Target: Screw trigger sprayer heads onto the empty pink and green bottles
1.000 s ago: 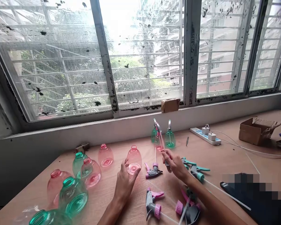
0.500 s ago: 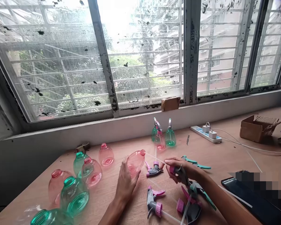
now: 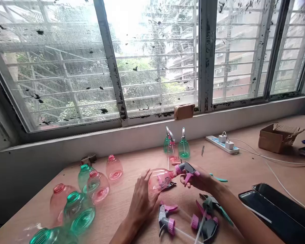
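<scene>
A clear pink bottle [image 3: 158,179] lies tilted on its side in my left hand [image 3: 141,196], its neck pointing right. My right hand [image 3: 199,178] grips a grey and pink trigger sprayer head [image 3: 186,169], with its pink collar at the bottle's mouth. Whether collar and neck touch, I cannot tell. Seen through and behind the bottle is another sprayer head on the table. Nearer me lie a grey and pink sprayer head [image 3: 165,218] and a second one [image 3: 205,223] with clear tubes, beside a green-triggered sprayer [image 3: 215,206].
Several open pink and green bottles [image 3: 78,213] stand at the left. Assembled spray bottles [image 3: 184,148] are by the wall. A power strip [image 3: 222,145], tweezers [image 3: 202,150], a cardboard box [image 3: 278,139] and black phone-like slabs [image 3: 269,211] occupy the right.
My right hand has brought the sprayer head up to the bottle's mouth, and its tube is now inside the bottle. The bottle has tipped closer to horizontal and shifted right.
</scene>
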A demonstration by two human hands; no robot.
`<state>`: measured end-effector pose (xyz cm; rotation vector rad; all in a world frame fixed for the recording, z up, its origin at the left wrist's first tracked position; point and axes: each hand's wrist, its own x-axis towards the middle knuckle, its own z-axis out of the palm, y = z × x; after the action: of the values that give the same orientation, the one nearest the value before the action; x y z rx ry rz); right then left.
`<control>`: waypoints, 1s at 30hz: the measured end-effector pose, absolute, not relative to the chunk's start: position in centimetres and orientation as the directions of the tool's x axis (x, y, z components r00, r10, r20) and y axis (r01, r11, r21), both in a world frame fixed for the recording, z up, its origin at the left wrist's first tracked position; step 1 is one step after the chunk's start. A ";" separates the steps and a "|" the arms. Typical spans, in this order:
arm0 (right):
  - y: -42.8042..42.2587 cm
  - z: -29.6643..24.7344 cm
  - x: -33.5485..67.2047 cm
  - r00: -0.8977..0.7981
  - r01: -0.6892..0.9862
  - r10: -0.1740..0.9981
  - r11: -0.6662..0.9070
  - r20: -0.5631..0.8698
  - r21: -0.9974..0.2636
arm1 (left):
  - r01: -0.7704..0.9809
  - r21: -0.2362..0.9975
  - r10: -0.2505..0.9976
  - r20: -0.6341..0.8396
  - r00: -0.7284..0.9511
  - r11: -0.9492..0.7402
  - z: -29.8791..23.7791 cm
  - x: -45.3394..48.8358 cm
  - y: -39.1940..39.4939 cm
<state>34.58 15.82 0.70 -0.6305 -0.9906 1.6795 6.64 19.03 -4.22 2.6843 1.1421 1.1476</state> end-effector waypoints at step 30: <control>16.7 -2.3 30.7 0.026 -0.123 0.938 0.346 0.346 -0.930 | 0.606 0.272 0.614 0.633 0.472 -0.747 -3.0 7.0 17.9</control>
<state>30.70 16.66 -2.34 -0.8601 -1.2621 1.0006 6.99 17.93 -3.01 2.6866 1.1130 1.1616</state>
